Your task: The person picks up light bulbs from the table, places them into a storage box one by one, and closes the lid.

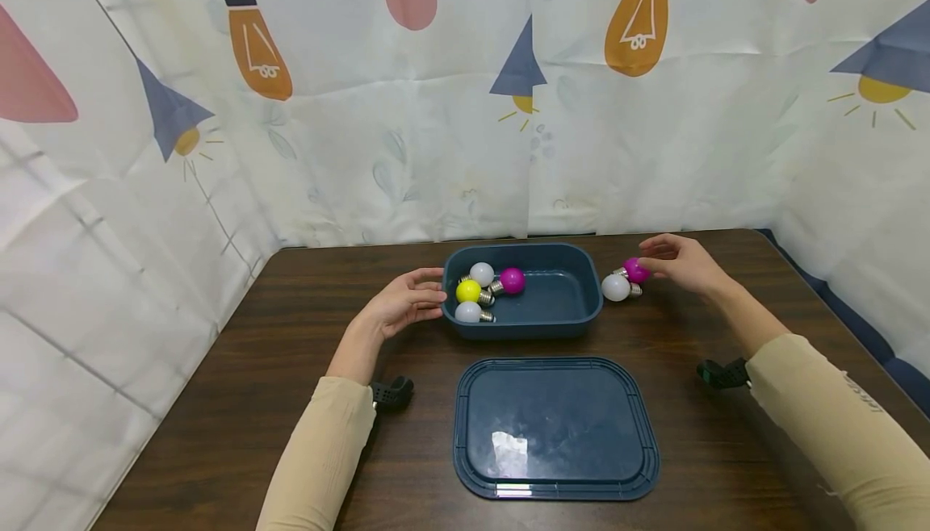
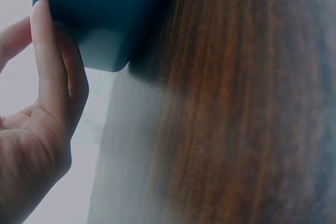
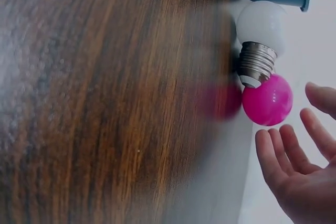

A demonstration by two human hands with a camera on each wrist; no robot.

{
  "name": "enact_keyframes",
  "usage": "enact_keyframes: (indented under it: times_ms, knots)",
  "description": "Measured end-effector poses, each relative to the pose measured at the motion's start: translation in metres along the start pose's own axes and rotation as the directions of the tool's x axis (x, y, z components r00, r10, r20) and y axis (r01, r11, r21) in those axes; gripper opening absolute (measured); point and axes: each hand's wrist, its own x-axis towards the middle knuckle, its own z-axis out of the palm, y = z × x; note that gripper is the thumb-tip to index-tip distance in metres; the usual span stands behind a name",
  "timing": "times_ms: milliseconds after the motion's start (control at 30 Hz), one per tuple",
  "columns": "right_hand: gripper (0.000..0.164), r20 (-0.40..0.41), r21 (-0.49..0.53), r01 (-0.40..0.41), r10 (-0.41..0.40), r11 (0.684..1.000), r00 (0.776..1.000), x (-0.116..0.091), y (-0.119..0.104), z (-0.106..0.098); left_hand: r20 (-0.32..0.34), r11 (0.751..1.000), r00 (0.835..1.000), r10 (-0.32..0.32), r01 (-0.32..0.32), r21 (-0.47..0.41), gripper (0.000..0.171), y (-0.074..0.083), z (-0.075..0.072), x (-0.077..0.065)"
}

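Note:
A dark blue rectangular bin (image 1: 525, 331) holds a magenta bulb (image 1: 513, 279), a yellow bulb (image 1: 468, 291) and two white bulbs, one at the back (image 1: 482, 274) and one at the front (image 1: 468, 312). My left hand (image 1: 398, 303) touches the bin's left end, fingertips at the rim and fingers fairly straight. Beyond the bin's right end, another magenta bulb (image 3: 268, 100) and another white bulb (image 3: 261, 22) lie side by side on the table. Over that magenta bulb reaches my right hand (image 1: 683, 263); its fingers are spread, and the right wrist view shows a gap between fingertips and bulb.
In front of the bin, a dark blue lid (image 1: 555, 426) lies flat on the brown wooden table (image 1: 218, 410). A white curtain (image 1: 450, 152) printed with lamps hangs right behind the table's back edge and along both sides.

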Motion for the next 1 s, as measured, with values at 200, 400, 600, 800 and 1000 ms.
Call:
enact_keyframes:
  times_ms: [200,400,600,800,1000]
  knots:
    - [0.059,0.026,0.014,0.004,-0.004,1.0,1.0,0.0033,0.0026,0.0007,-0.007,1.0,1.0,0.004,-0.004,0.005,0.058,-0.0013,-0.0001,0.0009]
    - [0.06,0.065,0.008,-0.007,0.006,1.0,0.998,0.0069,0.0054,0.002,0.002,1.0,1.0,0.006,-0.006,0.01,0.06,-0.0014,-0.0003,0.0012]
    - [0.059,0.08,-0.018,-0.015,0.016,1.0,0.997,0.0075,0.0053,0.0033,0.012,1.0,1.0,0.008,-0.008,0.006,0.061,-0.0016,-0.0005,0.0012]
    - [0.057,0.076,-0.044,-0.012,0.015,0.999,0.997,0.0064,0.0054,0.0042,0.007,1.0,1.0,0.006,-0.006,0.003,0.06,-0.0012,-0.0001,0.0004]
    - [0.057,0.064,-0.042,-0.018,0.021,0.999,0.998,0.0058,0.0051,0.0052,0.008,1.0,1.0,0.008,-0.008,0.01,0.06,-0.0017,-0.0009,0.0003]
